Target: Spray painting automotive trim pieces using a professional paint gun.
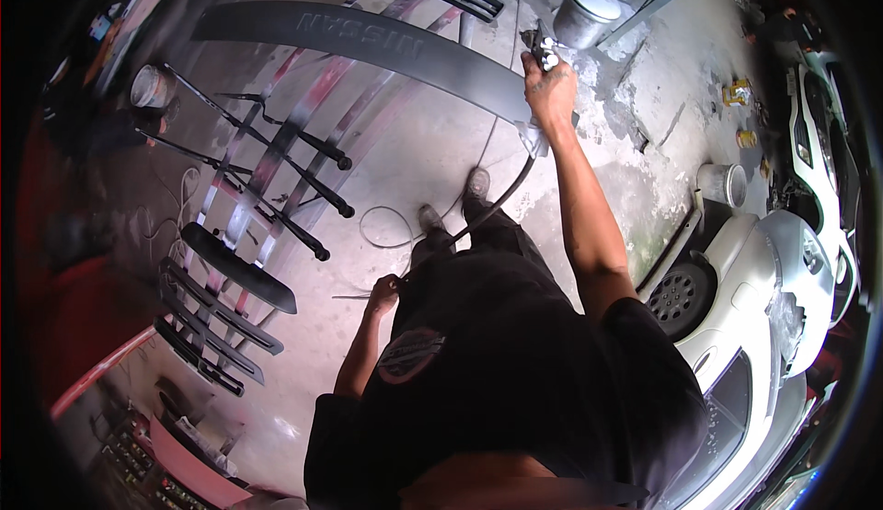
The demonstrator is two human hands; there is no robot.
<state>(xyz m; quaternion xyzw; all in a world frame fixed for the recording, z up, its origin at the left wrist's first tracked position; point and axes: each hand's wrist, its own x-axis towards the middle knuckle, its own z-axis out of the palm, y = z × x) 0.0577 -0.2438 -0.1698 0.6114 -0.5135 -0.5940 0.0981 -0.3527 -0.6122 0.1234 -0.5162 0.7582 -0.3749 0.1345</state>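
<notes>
My right hand (552,91) is wrapped round a spray gun (543,47), held out at the right end of a long dark grey panel (368,43) with raised lettering. From the gun a black air hose (515,186) curves down across my legs toward my waist. There my left hand (384,293) is closed on the hose, low at my left side. The panel lies across a rack of paint-stained bars (317,87). Several slim black parts with rounded ends (303,193) rest on the same bars.
A dark curved trim piece (241,269) and slotted grilles (216,312) sit on the rack's near end. A paint-smeared bucket (587,13) stands beyond my right hand. To the right are a white car (736,317) and another bucket (722,184). Loose hose (386,227) loops by my feet.
</notes>
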